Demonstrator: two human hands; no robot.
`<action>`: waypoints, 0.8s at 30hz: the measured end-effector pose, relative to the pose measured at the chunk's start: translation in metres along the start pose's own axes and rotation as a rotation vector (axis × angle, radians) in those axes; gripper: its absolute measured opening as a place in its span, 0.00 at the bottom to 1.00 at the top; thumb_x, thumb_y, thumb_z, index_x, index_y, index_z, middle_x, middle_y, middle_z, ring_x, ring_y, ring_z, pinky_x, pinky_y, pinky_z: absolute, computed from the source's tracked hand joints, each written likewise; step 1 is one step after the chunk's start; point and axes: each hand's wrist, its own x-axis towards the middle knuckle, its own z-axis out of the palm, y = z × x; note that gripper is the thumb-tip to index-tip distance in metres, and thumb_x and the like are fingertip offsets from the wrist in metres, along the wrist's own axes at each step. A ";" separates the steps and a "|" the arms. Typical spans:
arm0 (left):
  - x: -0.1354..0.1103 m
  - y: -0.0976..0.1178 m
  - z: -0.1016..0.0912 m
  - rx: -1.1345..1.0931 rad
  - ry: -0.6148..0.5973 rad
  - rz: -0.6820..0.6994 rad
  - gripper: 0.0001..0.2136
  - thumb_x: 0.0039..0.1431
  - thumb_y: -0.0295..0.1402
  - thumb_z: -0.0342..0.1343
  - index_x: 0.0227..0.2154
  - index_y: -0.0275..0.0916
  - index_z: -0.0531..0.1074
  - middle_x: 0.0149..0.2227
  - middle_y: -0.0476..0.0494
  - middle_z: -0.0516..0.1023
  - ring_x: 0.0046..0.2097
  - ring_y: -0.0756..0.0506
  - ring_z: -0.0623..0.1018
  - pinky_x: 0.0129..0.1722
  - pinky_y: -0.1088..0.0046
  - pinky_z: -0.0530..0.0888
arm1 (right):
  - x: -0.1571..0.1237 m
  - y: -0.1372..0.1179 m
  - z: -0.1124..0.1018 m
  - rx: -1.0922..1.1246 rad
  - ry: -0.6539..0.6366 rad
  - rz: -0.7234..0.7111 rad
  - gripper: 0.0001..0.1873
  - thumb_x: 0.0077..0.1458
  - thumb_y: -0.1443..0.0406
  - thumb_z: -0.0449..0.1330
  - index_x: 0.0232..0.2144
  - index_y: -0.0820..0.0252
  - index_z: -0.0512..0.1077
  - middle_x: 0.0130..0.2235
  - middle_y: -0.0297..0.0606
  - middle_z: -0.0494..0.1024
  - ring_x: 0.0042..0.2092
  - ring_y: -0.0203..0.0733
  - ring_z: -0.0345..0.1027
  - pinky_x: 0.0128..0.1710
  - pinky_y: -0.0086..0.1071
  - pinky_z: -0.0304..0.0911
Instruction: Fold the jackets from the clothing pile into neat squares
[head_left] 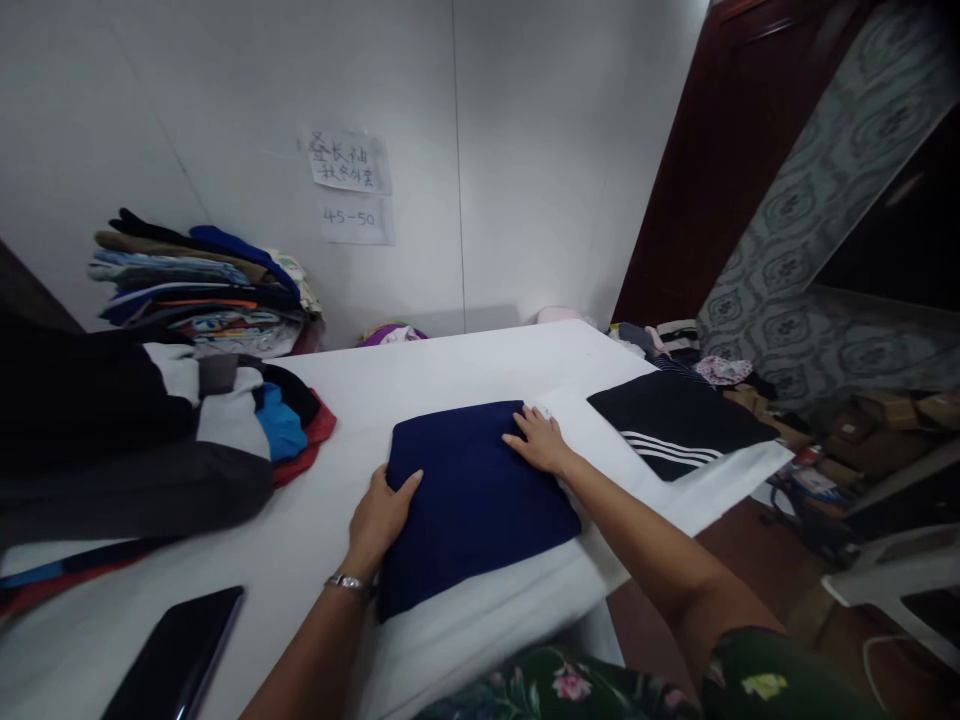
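A folded navy-blue garment [472,510] lies flat as a neat rectangle on the white-covered table [480,365]. My left hand [382,515] grips its left edge, the thumb on top and the other fingers partly hidden at the side. At the upper right corner, my right hand [538,440] rests on the cloth with its fingers spread. To the right is a folded black garment with white stripes [682,425], close to the table's edge. What kind of garment the navy one is cannot be made out.
Loose dark clothes [135,440] heap up on the left, in front of a tall stack of folded clothes [202,285]. A phone [176,655] lies at the front left. Handwritten paper signs [349,165] hang on the wall. Beyond the table's right side stands a white plastic chair [900,580].
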 end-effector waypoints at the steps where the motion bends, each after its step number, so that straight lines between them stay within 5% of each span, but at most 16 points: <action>1: 0.000 0.000 0.000 -0.005 0.005 0.000 0.36 0.53 0.56 0.50 0.58 0.37 0.60 0.45 0.32 0.77 0.48 0.30 0.76 0.47 0.54 0.70 | -0.010 -0.001 0.003 -0.008 0.028 -0.028 0.38 0.60 0.44 0.44 0.65 0.59 0.52 0.69 0.46 0.43 0.69 0.52 0.31 0.64 0.54 0.29; 9: -0.001 0.001 0.000 -0.029 0.026 -0.012 0.36 0.51 0.56 0.52 0.57 0.37 0.61 0.48 0.31 0.76 0.50 0.29 0.75 0.48 0.54 0.69 | -0.048 0.003 0.010 0.033 0.021 -0.112 0.34 0.61 0.48 0.47 0.63 0.59 0.56 0.68 0.45 0.48 0.69 0.51 0.34 0.65 0.53 0.32; 14: 0.000 0.001 0.000 -0.062 0.041 -0.003 0.35 0.50 0.55 0.54 0.56 0.37 0.63 0.48 0.31 0.77 0.50 0.30 0.75 0.49 0.54 0.69 | -0.092 0.028 0.018 0.125 0.151 -0.015 0.31 0.61 0.51 0.49 0.63 0.54 0.57 0.67 0.42 0.50 0.68 0.48 0.38 0.65 0.53 0.32; 19: 0.007 -0.001 0.000 -0.098 0.007 -0.009 0.37 0.48 0.55 0.56 0.56 0.34 0.63 0.49 0.30 0.76 0.50 0.31 0.75 0.50 0.54 0.69 | -0.139 0.055 0.037 0.491 0.346 0.136 0.36 0.55 0.48 0.56 0.61 0.58 0.61 0.67 0.44 0.51 0.68 0.47 0.40 0.67 0.46 0.37; 24: 0.006 -0.002 -0.006 -0.391 -0.037 -0.047 0.34 0.48 0.53 0.59 0.52 0.32 0.68 0.50 0.31 0.76 0.49 0.37 0.77 0.47 0.64 0.73 | -0.170 0.053 0.043 1.082 0.510 0.313 0.42 0.45 0.50 0.66 0.60 0.55 0.61 0.66 0.44 0.55 0.66 0.51 0.49 0.64 0.47 0.48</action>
